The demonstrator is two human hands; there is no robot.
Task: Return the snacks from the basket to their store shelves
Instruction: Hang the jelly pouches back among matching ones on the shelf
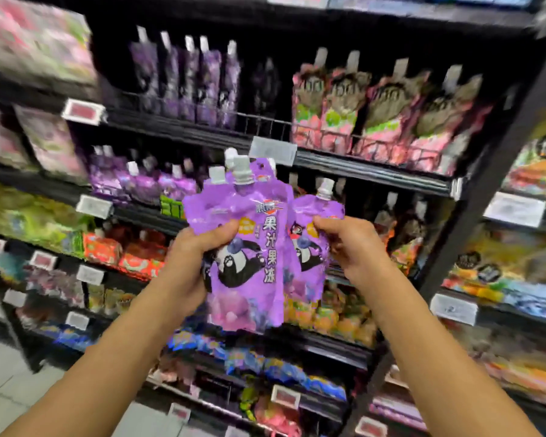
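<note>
1. In front of the shelves [372, 171], both hands hold purple pouches up, spouts uppermost, labels readable.
2. Left hand [191, 266]: its grip is curled round the front pouches [249, 247].
3. Right hand [353, 247] pinches the rear pouch [309, 238], probably separating it for shelving beside matching purple stock [186, 80].

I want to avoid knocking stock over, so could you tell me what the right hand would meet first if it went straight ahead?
Probably the dark-topped pouches on the shelf just behind the right hand, though depth is unclear. It holds a purple pouch.
</note>
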